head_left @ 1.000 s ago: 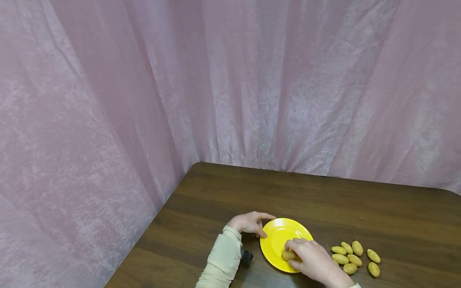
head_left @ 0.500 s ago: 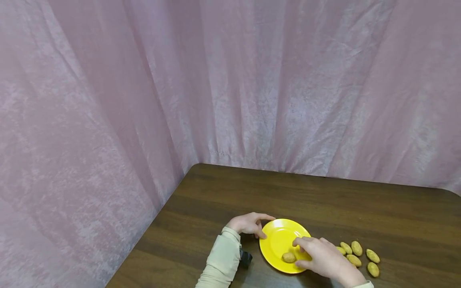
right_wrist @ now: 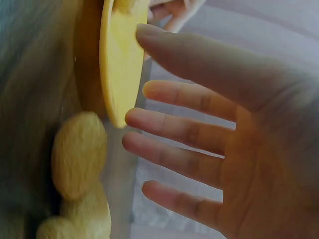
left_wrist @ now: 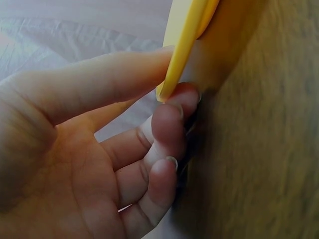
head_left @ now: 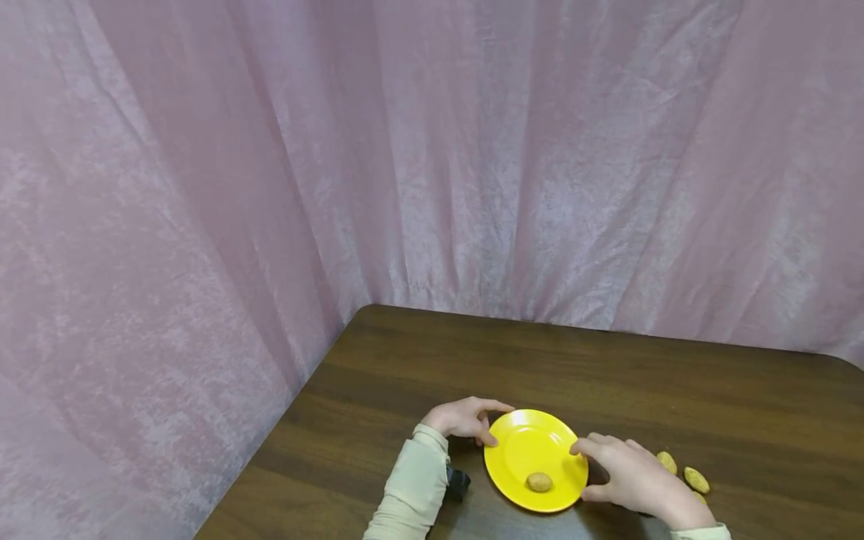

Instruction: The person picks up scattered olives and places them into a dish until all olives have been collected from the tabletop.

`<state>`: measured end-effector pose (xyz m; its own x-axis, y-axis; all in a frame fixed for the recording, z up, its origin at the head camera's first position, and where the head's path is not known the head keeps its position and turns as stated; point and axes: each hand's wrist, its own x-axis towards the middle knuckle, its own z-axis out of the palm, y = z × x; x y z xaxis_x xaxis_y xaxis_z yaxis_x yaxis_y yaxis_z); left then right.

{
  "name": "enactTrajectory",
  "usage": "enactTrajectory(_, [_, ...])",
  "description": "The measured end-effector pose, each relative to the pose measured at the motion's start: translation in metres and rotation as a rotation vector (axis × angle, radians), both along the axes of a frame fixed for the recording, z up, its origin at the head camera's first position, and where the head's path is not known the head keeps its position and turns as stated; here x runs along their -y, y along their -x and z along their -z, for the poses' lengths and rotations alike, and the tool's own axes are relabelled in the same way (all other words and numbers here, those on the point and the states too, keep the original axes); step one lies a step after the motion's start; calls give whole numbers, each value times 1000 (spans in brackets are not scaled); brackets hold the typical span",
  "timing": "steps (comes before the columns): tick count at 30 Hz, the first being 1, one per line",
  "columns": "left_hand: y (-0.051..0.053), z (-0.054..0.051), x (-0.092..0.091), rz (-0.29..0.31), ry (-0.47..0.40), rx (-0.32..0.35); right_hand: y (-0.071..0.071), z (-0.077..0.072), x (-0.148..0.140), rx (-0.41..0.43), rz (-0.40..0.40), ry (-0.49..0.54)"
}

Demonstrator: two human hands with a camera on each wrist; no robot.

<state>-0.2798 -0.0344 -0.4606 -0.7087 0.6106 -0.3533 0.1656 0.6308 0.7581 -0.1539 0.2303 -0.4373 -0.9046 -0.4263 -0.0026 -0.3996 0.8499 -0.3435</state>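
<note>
One yellow plate point(head_left: 529, 448) gripped at the rim, one oval piece point(head_left: 539, 482) aboard

Yellow plate: round, shallow, just to the right of the left grip. On it, the oval piece: yellow-brown, on the near part, closer to the body than the left thumb, apart from all fingers.

Left hand point(head_left: 466, 418): grasping the plate rim, thumb over the upper face, other fingertips curled low at the edge. Right hand point(head_left: 628, 472): released, nothing held, fingers spread beside the rim across from the left grip; fingertip contact with the rim uncertain.

Loose pieces point(head_left: 696, 480): also oval, beyond the right hand, partly masked by it from above; exact count unclear.

Step in hand, as judged: steadying of the plate by the left, right free. Handling notes: light, even thumb pressure, enough against sliding, short of tipping; likely rolling of the oval piece with any lift of the rim. Right fingertips best well clear of the rim before any travel, to avoid dragging the plate. For any pinch on an oval, the thick middle probably surer than a tapered end.

Outer items: brown table point(head_left: 418, 352) under both hands; pale sleeve point(head_left: 410, 480) behind the left grip, black device point(head_left: 457, 484) beside the cuff; pink curtain point(head_left: 432, 150) past the far table edge.
</note>
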Motion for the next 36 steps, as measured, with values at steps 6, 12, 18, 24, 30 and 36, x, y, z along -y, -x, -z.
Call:
enactTrajectory(6, [-3, 2, 1, -3, -13, 25, -3, 1, -17, 49, 56, 26])
enactTrajectory(12, [-2, 0, 0, 9, -22, 21, -1, -2, -32, 102, 117, 8])
enactTrajectory(18, [1, -3, -1, 12, -2, 6, 2, -4, -39, 79, 139, -24])
enactTrajectory(24, [3, -3, -1, 5, 15, -2, 4, -1, -42, 110, 149, -35])
enactTrajectory(30, [2, -1, -1, 13, 2, 10, 5, 1, -44, 139, 147, -33])
enactTrajectory(36, [0, -2, 0, 13, -11, 22, 1, 3, -43, 63, 20, -28])
